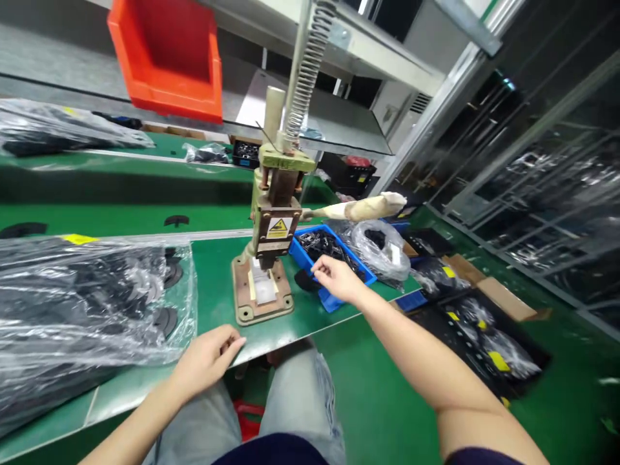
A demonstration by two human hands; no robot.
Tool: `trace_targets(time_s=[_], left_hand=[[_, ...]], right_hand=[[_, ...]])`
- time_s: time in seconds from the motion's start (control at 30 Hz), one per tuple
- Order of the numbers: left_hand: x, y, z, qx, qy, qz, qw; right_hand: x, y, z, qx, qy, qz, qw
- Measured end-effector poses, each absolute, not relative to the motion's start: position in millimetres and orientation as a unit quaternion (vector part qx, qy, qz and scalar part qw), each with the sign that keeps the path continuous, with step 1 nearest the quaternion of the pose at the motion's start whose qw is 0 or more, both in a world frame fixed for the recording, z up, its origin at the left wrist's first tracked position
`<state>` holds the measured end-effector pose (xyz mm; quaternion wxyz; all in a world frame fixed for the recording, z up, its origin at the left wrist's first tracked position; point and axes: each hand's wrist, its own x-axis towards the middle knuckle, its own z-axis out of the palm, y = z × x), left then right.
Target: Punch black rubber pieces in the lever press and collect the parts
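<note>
A hand press (278, 226) with a tall spring and a wrapped lever (372, 206) stands on the green table (217, 278). White material lies on its base under the ram. My left hand (208, 355) rests at the table's front edge, left of the press base, its fingers curled; what they hold, if anything, is hidden. To the right of the press, my right hand (334, 278) is pinched at the near side of a blue bin (365, 274) of small dark metal parts. A dark rounded part (306, 281) lies beside its fingertips. Anything inside the pinch is too small to name.
Clear plastic bags of black curved parts (97, 297) cover the table's left. A red bin (169, 58) hangs above the back. Behind the blue bin lies a coil of clear wrapping (378, 248). Boxes with bagged parts (489, 336) stand at the right.
</note>
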<state>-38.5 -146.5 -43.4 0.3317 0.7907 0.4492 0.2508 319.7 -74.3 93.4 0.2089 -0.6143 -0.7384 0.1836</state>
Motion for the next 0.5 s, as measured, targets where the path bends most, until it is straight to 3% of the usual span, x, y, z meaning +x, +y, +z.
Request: trace_targets(time_s=[0.13,0.27,0.5], left_hand=[[-34.8,-151.4,-54.1,0.820,0.429,0.244,0.289],[-33.2,-150.8,-55.3,0.823,0.430,0.243,0.280],[-34.3,-149.8,-57.3,0.831,0.428,0.238,0.265]], right_hand=[[349.9,22.4,131.7,-0.668,-0.715,0.051,0.202],[368.9,99.8,151.0,-0.693,-0.700,-0.006,0.173],[384.5,66.7,105.8,-0.713,-0.682,-0.052,0.155]])
